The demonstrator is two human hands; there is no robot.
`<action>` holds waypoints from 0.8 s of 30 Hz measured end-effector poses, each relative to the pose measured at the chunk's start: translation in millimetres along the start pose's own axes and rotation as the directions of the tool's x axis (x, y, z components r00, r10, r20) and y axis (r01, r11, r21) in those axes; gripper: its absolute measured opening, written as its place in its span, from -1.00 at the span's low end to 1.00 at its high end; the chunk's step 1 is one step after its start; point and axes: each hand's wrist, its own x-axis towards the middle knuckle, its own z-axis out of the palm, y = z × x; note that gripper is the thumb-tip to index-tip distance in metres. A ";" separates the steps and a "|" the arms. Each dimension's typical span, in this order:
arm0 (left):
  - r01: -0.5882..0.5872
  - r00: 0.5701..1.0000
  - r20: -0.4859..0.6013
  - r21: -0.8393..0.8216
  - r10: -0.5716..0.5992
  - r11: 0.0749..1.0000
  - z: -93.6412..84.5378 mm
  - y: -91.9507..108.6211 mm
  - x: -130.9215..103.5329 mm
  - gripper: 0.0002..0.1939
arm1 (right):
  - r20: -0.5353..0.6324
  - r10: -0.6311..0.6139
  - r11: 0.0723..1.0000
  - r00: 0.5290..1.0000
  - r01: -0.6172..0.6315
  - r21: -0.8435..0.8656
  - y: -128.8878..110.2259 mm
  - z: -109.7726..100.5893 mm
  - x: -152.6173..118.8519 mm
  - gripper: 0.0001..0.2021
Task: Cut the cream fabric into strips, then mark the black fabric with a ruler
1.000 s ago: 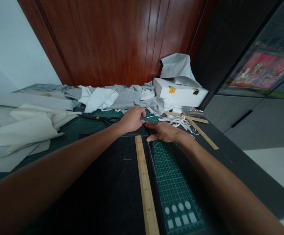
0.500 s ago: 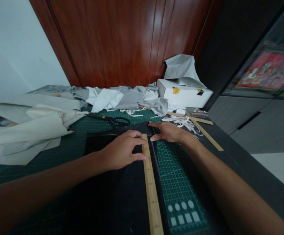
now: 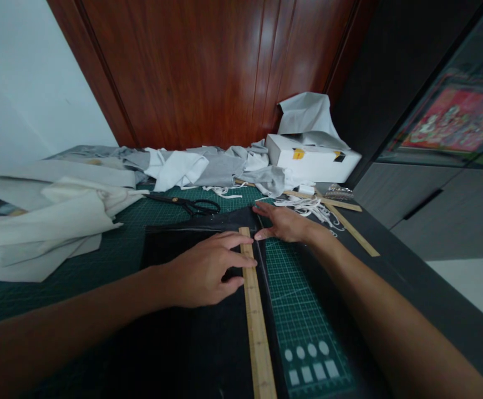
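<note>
A wooden ruler [image 3: 257, 327] lies lengthwise on a dark sheet of fabric [image 3: 191, 343], close to its right edge. My left hand [image 3: 208, 269] rests over the fabric with its fingers apart, the fingertips lying across the upper part of the ruler. Just to the right, my right hand [image 3: 281, 221] touches the fabric's upper right edge, thumb and fingers spread. Underneath is a green cutting mat [image 3: 297, 293] with a printed grid. Past the fabric's far edge lie black-handled scissors [image 3: 191, 205].
Pale cloth [image 3: 50, 221] is heaped at the left, and grey and white scraps [image 3: 220, 166] line the back. At the back right stands a white box [image 3: 314, 159]. White cords [image 3: 311, 208] and other wooden rulers [image 3: 351, 230] lie beyond my right hand.
My left hand has moved slightly toward me along the ruler, and its fingers now reach further across it. The ruler's far end has shifted slightly left. My right hand stays nearly still.
</note>
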 end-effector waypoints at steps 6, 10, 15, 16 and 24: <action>-0.013 1.000 0.019 -0.094 0.015 0.995 -2.6 -9.7 2.8 -0.54 | -0.005 0.017 1.000 1.000 -0.017 -0.014 -4.0 -1.5 -2.3 0.04; -0.101 0.991 0.080 -0.047 0.104 0.994 -2.2 -7.6 2.4 -0.36 | -0.015 0.032 0.999 0.999 -0.032 -0.035 -9.5 -4.1 -5.0 0.05; -0.161 0.976 0.143 -0.044 0.166 0.986 -1.5 -2.7 3.4 -0.53 | -0.016 0.026 0.999 1.000 -0.027 -0.039 -9.6 -3.4 -4.8 0.05; -0.168 0.975 0.140 -0.044 0.173 0.985 -1.1 -2.1 3.9 -0.59 | -0.016 0.024 0.999 1.000 -0.025 -0.039 -9.3 -3.2 -4.6 0.05; -0.161 0.982 0.083 -0.094 0.169 0.983 -4.0 -2.0 4.9 -0.65 | -0.010 0.029 0.996 1.000 -0.030 -0.079 -11.2 -4.8 -5.9 0.02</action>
